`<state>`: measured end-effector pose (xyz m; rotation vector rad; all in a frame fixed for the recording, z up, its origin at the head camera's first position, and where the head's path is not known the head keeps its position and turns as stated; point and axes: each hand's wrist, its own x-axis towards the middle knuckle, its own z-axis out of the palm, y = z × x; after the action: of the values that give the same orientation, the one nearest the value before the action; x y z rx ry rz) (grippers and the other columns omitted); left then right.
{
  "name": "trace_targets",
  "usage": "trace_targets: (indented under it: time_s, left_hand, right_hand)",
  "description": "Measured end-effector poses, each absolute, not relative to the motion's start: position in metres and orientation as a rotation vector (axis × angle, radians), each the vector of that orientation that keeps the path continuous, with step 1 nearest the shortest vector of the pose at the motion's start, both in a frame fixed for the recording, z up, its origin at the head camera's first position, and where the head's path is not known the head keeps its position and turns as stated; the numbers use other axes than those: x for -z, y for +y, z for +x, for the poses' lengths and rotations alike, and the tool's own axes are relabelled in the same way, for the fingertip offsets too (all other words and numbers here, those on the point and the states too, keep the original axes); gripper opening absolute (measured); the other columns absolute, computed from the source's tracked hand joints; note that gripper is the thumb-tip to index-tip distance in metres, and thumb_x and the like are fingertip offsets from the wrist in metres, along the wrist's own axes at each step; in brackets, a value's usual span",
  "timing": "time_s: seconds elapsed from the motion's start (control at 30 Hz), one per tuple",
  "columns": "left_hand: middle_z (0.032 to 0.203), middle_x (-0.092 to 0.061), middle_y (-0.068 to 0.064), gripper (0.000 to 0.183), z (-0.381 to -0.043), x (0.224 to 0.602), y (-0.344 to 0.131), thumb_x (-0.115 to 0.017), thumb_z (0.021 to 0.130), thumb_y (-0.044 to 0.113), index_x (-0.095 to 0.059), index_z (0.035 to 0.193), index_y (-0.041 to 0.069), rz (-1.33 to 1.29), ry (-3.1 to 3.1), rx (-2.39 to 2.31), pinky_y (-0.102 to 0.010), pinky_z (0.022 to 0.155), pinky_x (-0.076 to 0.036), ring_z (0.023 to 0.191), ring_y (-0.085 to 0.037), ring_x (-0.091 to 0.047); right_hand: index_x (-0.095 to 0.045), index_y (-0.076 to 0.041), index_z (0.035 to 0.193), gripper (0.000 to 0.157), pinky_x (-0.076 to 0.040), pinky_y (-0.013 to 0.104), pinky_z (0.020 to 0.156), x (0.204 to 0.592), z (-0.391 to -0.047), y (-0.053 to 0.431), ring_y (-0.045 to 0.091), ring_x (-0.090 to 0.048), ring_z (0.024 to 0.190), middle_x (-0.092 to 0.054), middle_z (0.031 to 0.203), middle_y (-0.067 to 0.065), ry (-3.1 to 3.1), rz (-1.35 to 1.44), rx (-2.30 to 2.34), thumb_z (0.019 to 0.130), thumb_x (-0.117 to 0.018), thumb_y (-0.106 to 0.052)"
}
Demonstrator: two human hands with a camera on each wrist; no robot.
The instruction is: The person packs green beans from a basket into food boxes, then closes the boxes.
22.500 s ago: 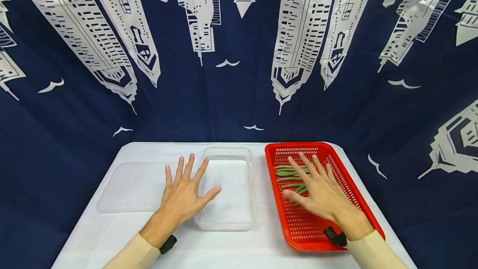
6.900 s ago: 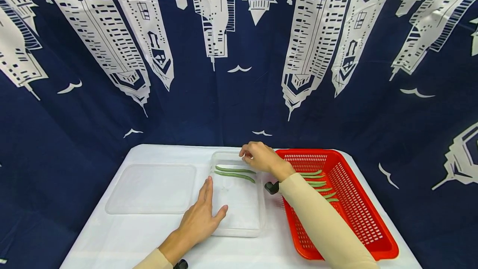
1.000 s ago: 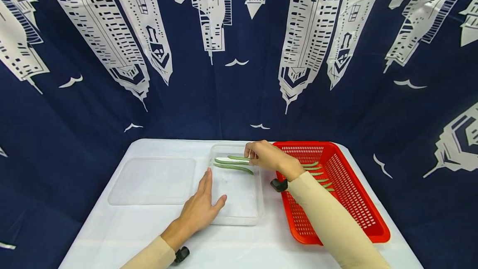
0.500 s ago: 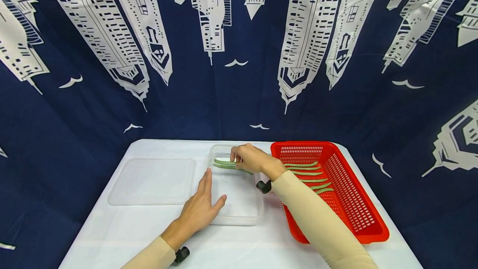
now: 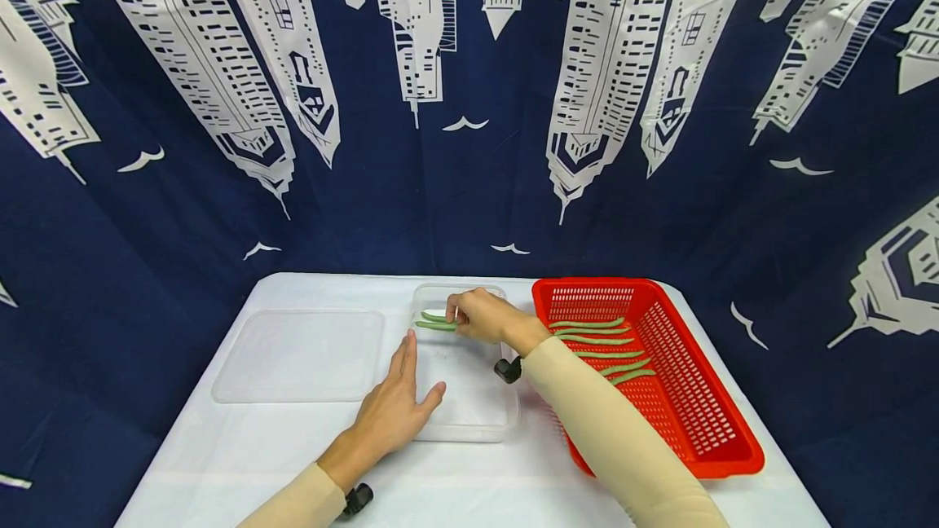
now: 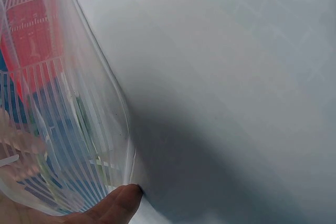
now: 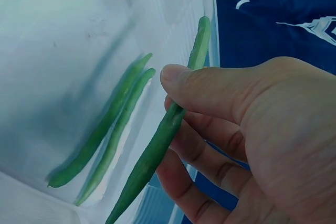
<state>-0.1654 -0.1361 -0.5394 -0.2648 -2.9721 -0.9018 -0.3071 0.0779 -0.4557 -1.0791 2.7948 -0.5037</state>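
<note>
A green bean (image 7: pixel 157 142) is pinched between the thumb and fingers of my right hand (image 5: pixel 480 318), over the far part of a clear plastic container (image 5: pixel 469 433). On the container's floor two more green beans (image 7: pixel 100 132) lie side by side, seen in the right wrist view; my right hand partly covers them in the head view. My left hand (image 5: pixel 392 410) rests against the container's left side with its fingers straight and its thumb spread. Its fingertip also touches the container wall (image 6: pixel 105 98) in the left wrist view.
A red slotted basket (image 5: pixel 722 438) stands to the right with several green beans (image 5: pixel 597 341) inside. Flat on the white table (image 5: pixel 242 455) at the left lies a clear lid (image 5: pixel 297 357). A dark blue patterned cloth (image 5: pixel 469 202) hangs behind.
My right hand has moved left and slightly nearer, carrying the green bean from the container's right edge to its middle. The left hand has stayed put. Much earlier, the container held no beans.
</note>
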Motion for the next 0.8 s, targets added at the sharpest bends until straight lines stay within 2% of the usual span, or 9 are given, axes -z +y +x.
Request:
trace_targets:
  time_s: [0.27,0.3,0.53,0.73,0.8]
  left_hand:
    - [0.194,-0.026,-0.021,0.107,-0.165,0.538,-0.136,-0.068,0.115,0.053,-0.006,0.189,0.008,-0.275,-2.968,0.906,-0.052,0.075,-0.064,0.087,-0.031,-0.079]
    - [0.194,-0.026,-0.021,0.107,-0.165,0.538,-0.136,-0.069,0.115,0.053,-0.006,0.189,0.008,-0.274,-2.969,0.907,-0.052,0.075,-0.064,0.087,-0.03,-0.079]
    - [0.194,-0.026,-0.021,0.107,-0.164,0.536,-0.136,-0.07,0.114,0.052,-0.007,0.189,0.008,-0.267,-2.971,0.928,-0.048,0.069,-0.061,0.079,-0.026,-0.075]
    - [0.193,-0.027,-0.022,0.106,-0.164,0.535,-0.136,-0.069,0.115,0.052,-0.007,0.189,0.008,-0.27,-2.973,0.924,-0.053,0.074,-0.064,0.085,-0.031,-0.079]
    - [0.193,-0.027,-0.022,0.105,-0.164,0.535,-0.136,-0.069,0.115,0.052,-0.008,0.188,0.008,-0.267,-2.971,0.922,-0.053,0.074,-0.064,0.088,-0.032,-0.08]
  right_hand:
    - [-0.081,-0.01,0.115,0.022,-0.06,0.035,0.084,0.465,-0.312,0.079,0.014,-0.067,0.085,-0.08,0.097,0.006,2.757,-1.042,0.571,0.096,-0.084,0.001]
    - [-0.081,-0.012,0.114,0.02,-0.06,0.034,0.084,0.476,-0.321,0.081,0.013,-0.066,0.085,-0.079,0.096,0.004,2.758,-1.071,0.581,0.097,-0.084,-0.002]
    - [-0.08,-0.014,0.111,0.022,-0.061,0.034,0.082,0.494,-0.337,0.08,0.016,-0.068,0.084,-0.078,0.093,0.003,2.733,-1.056,0.603,0.095,-0.086,0.0]
    - [-0.08,-0.02,0.109,0.02,-0.058,0.034,0.08,0.528,-0.36,0.086,0.015,-0.066,0.084,-0.075,0.093,-0.002,2.799,-1.039,0.604,0.095,-0.088,-0.009]
    - [-0.08,-0.02,0.11,0.018,-0.059,0.034,0.082,0.526,-0.357,0.087,0.015,-0.067,0.086,-0.076,0.094,-0.002,2.819,-1.029,0.58,0.096,-0.089,-0.012]
